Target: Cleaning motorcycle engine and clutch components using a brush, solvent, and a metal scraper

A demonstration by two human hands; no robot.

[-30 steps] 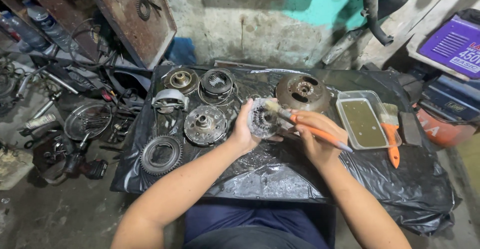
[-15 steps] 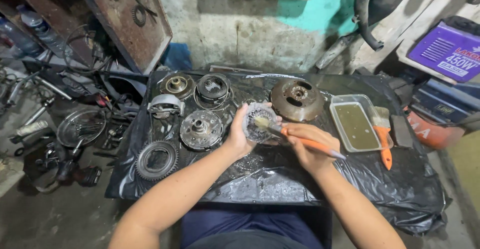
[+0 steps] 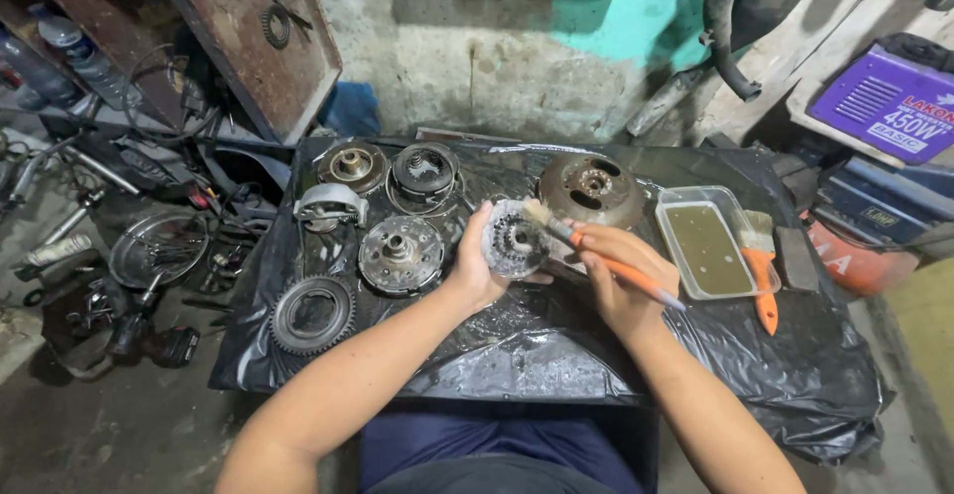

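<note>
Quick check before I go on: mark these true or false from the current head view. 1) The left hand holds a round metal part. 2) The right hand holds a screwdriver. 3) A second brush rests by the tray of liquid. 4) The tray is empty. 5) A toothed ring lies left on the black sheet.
1) True: the left hand grips the round metal part.
2) False: the right hand holds an orange-handled brush, bristles against the part.
3) True: the second brush lies at the tray's right edge.
4) False: the tray holds murky brownish liquid.
5) True: the toothed ring lies there on the black sheet.
</note>
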